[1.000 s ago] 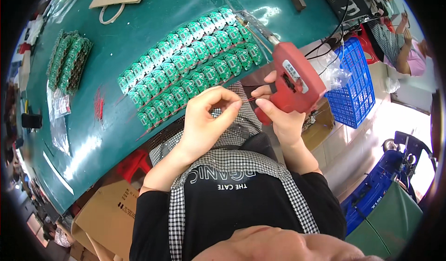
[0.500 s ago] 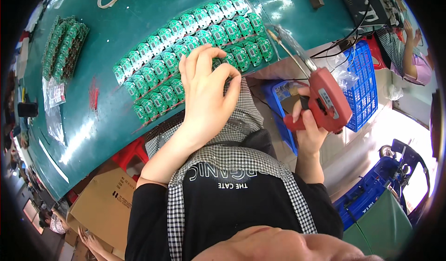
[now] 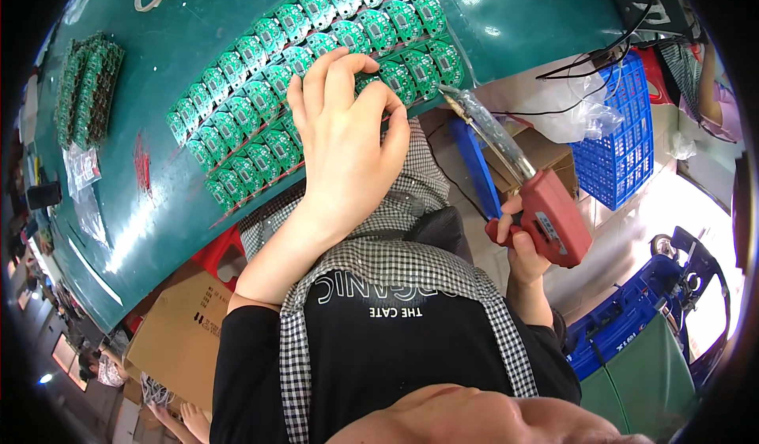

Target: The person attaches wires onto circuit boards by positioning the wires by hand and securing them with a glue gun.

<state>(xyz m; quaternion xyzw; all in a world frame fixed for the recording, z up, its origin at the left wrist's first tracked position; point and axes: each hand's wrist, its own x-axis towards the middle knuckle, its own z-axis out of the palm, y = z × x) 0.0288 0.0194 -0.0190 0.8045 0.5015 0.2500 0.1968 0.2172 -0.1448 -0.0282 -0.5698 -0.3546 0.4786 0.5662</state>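
Observation:
My right hand (image 3: 526,254) grips the handle of a red soldering gun (image 3: 556,221), a finger at its trigger. The gun's long metal barrel slants up and left; its tip is close to the right end of the nearest row of green circuit boards (image 3: 423,64). Over the middle of that row lies my left hand (image 3: 344,128), palm down with bent fingers. Its thumb and index finger curl toward each other by the boards' near edge; anything pinched between them is hidden. The boards lie in three joined rows, with thin red wires along their edges.
On the green tabletop (image 3: 150,230) are a stack of circuit boards (image 3: 88,92), red wires (image 3: 142,163) and clear plastic bags. Blue crates (image 3: 613,139), one with plastic bags beside it, stand right of the table. A cardboard box (image 3: 178,333) is at lower left. Other people sit nearby.
The soldering gun has swung lower, bringing its tip near the right end of the front row. My left hand stays bent over the boards, slightly farther up; the view has shifted a little.

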